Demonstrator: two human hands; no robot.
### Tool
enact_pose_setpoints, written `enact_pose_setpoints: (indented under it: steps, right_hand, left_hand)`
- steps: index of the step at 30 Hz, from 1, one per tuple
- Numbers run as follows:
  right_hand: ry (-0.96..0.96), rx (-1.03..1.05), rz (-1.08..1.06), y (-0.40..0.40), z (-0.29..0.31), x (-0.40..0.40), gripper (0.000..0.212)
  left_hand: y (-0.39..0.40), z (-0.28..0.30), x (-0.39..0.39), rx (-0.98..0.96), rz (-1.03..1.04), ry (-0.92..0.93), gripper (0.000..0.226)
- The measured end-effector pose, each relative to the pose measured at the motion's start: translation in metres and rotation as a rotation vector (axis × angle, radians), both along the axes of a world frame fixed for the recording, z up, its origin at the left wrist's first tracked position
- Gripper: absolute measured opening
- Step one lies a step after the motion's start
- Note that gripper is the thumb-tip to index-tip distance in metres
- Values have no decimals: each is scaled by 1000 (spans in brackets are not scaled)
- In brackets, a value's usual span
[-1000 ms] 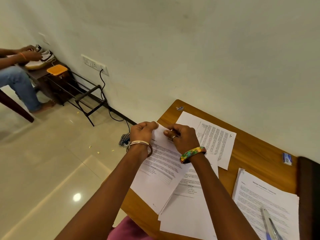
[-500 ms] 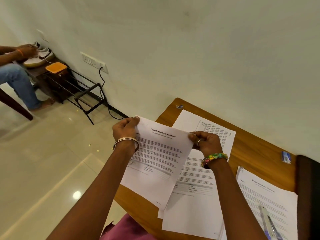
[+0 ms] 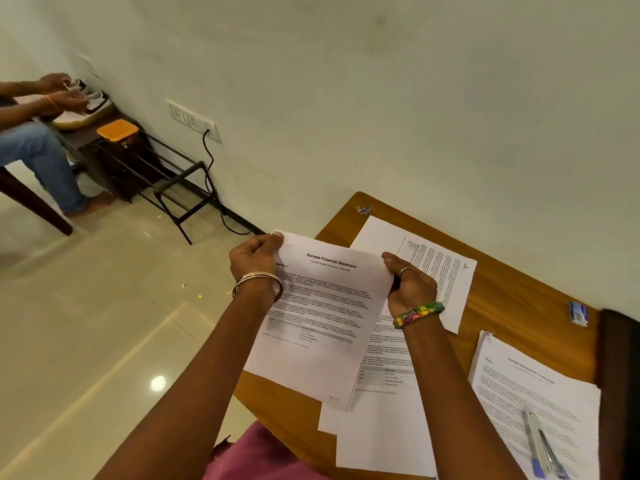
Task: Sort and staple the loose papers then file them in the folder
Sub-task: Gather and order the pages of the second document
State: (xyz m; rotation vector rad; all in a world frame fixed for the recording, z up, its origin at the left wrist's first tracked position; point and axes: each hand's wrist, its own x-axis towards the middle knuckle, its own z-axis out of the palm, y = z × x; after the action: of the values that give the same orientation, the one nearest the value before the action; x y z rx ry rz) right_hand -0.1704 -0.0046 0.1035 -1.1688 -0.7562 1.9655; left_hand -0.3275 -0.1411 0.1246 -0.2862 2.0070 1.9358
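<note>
Over the near-left corner of the wooden desk (image 3: 512,292), a printed sheet headed "Sample Financial Statement" (image 3: 325,320) is up in the air, gripped at both top corners. Left hand (image 3: 254,259) has the top-left corner pinched, thumb on the printed face, fingers tucked behind; two thin metal bangles (image 3: 258,282) ride that wrist. Right hand (image 3: 410,285) clamps the top-right edge, fingers curled round it, a ring on one finger and a bright multicoloured bracelet (image 3: 419,313) at the wrist. Under the raised sheet, more loose papers (image 3: 381,431) lie overlapped on the desk, one page (image 3: 440,271) fanned out toward the wall. Off to the right, a squared-up stack (image 3: 533,393) sits on the desk with a slim stapler-like tool (image 3: 540,445) lying on top, though it's too blurred to be certain. A small blue-and-white box (image 3: 577,314) rests near the desk's far edge. Far left, a second person (image 3: 38,147) sits handling white shoes (image 3: 83,109) on a low stand.
</note>
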Motion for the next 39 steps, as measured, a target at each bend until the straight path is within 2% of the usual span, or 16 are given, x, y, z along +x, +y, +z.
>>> enact_pose_setpoints:
  steps: [4,8,10,13,16,19,22,25,27,28,30,31,33,35,36,39]
  right_hand:
    - [9,-5,61,-1,-3,0,16]
    - [-100,117,436,-5,-15,9,39]
    - [-119,163,548,-13,-23,11,32]
    - [-157,229,475,-22,-35,8,14]
    - [-222,200,374,-25,-45,2,7]
    - [-373,124,327,-27,-58,4,13]
    - [-507,108,379,-39,-77,9,22]
    - [-600,121,475,-54,-92,14,26]
    - [-616,149,493,-59,-99,16,18]
    - [-648,191,466,-60,-103,18,15]
    - [-895,406,457,-58,-108,24,17]
    - [-1042,555,504,-55,-110,28,29]
    - [-1215,799,750,-49,-122,39,51]
    - [-1299,935,1027,-44,-135,51,61]
    - [-1315,966,1086,-43,-141,57,63]
    - [-1327,1004,1067,-45,-150,63,64]
  left_hand:
    - [0,1,0,1,-7,29,15]
    - [-1,7,-10,-24,-26,85,17]
    - [-3,8,-16,-75,-7,101,19]
    - [-6,10,-22,-105,-30,99,21]
    - [-14,14,-20,-141,-253,67,26]
    - [-32,0,-16,-392,-573,-21,40]
    - [-55,-27,-8,-527,-786,-176,34]
    - [-77,-61,3,-503,-695,-175,27]
    - [-90,-77,8,-520,-619,-128,26]
    - [-94,-85,9,-553,-577,-105,27]
    - [-105,-98,10,-620,-490,-69,33]
    - [-109,-101,12,-660,-461,-47,35]
    - [-119,-109,13,-737,-447,-18,35]
    - [-127,-116,13,-739,-466,-17,30]
    - [-128,-118,12,-736,-471,-17,28]
    - [-127,-121,9,-727,-456,-3,27]
